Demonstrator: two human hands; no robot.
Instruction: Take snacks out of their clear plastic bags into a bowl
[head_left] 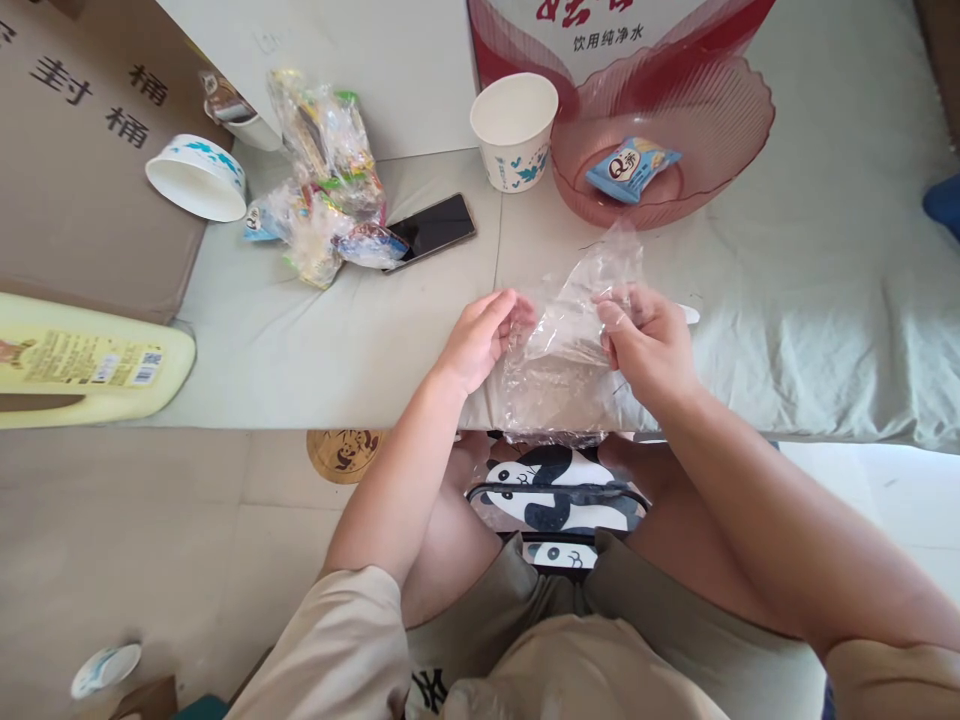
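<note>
Over the front edge of the cloth-covered surface, a crumpled clear plastic bag (562, 390) hangs between my hands. My right hand (651, 345) pinches its upper right part between thumb and fingers. At the bag's left edge, my left hand (484, 340) is curled, its fingertips partly behind the film. A small white object (688, 313) pokes out behind my right hand, mostly hidden. Beyond it stands a pink ribbed bowl (720, 130) with a blue snack packet (631, 170) inside. Left of the bowl is an upright white paper cup (514, 130).
A phone (439, 228) lies beside a heap of wrapped snacks (330, 180). Another paper cup (199, 178) lies tipped by a cardboard box (97, 200). A yellow bottle (97, 360) is at left, a red-and-white box (525, 40) behind. Below is a panda-print stool (555, 495).
</note>
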